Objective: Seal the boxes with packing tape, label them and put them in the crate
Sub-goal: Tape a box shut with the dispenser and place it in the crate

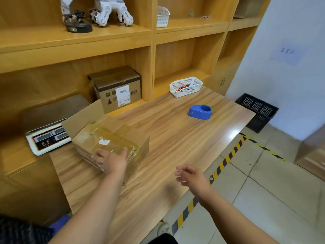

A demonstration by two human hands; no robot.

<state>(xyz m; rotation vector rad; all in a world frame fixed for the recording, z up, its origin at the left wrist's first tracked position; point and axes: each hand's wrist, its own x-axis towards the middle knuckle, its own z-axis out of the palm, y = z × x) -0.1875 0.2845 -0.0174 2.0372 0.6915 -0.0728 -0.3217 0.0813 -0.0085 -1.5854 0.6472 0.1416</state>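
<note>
A taped cardboard box [105,138] lies on the wooden table [175,138] at the left, one flap open toward the back and a torn white label scrap on top. My left hand [110,160] rests on the box's near edge, fingers spread over it. My right hand [190,175] hovers above the table's front edge, fingers apart and holding nothing. A blue tape dispenser [200,111] sits farther back on the table. A black crate [257,110] stands on the floor beyond the table's right end.
A second labelled cardboard box [119,92] sits in the shelf behind. A weighing scale [47,138] is left of the taped box. A white basket [186,86] with an orange cutter stands at the table's back. Yellow-black floor tape [226,159] runs along the table.
</note>
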